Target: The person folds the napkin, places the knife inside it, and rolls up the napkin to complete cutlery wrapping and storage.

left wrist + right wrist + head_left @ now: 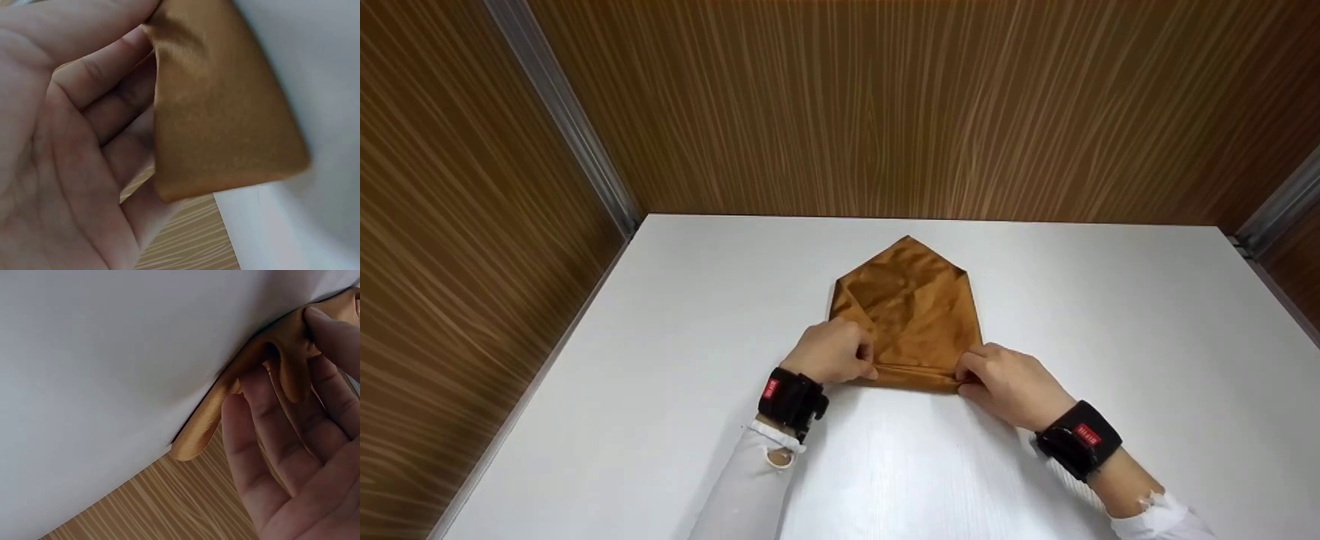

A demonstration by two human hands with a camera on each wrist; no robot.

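Satin-like brown cloth point(911, 311) lies near the middle of a white table point(660, 337), folded into a house-like shape: pointed tip away from the person, straight sides, flat near edge rolled into a narrow band. Fabric is smooth and shiny with soft creases across the top flaps; two flaps overlap diagonally from the sides.

Left hand point(832, 351) sits on the near left corner of the cloth, fingers curled, thumb and fingertips pinching the rolled edge. In the left wrist view the cloth point(225, 112) shows a fine woven sheen and a rounded folded corner, with the fingers point(95, 73) bent in behind it and gripping.

Right hand point(1009, 382) is at the near right corner, fingers curled, pinching the same rolled edge. In the right wrist view the cloth point(225, 405) bunches into a small loop between thumb and fingers point(264, 422), folded edge thick and rounded against the table point(112, 354).

Both wrists carry black straps with a red tag, left strap point(791, 399) and right strap point(1078, 439), over white sleeves point(750, 480).

Table top is matte and plain. Wood-grain panels point(885, 105), brown with fine streaks, wall in the table on three sides; grey metal strips point(562, 112) run down the corners.
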